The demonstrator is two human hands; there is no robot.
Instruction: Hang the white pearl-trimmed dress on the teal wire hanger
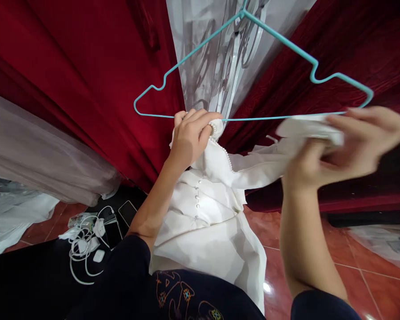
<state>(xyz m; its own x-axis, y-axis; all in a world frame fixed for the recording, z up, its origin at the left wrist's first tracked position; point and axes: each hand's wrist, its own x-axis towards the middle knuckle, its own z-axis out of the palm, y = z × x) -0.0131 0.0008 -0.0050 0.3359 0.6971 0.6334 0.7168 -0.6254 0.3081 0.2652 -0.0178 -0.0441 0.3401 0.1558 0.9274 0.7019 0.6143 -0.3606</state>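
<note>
A light blue wire hanger (280,40) hangs in front of me, its lower bar level with both hands. Below it droops a white dress (213,204) with a pearl-beaded edge and small round buttons. My left hand (190,138) is closed on the dress's upper part, right at the bar. Over on the right, my right hand (350,146) pinches another part of the white fabric near the bar's right end; motion smears its fingers. The dress's skirt hangs down to my body. Fabric inside my left fist is hidden.
Red curtains (76,66) flank a pale sheer cloth and a white scrolled metal frame (231,66). To the lower left, white cables (82,249) and a phone (113,231) lie on a black surface. The floor has reddish tiles (363,266).
</note>
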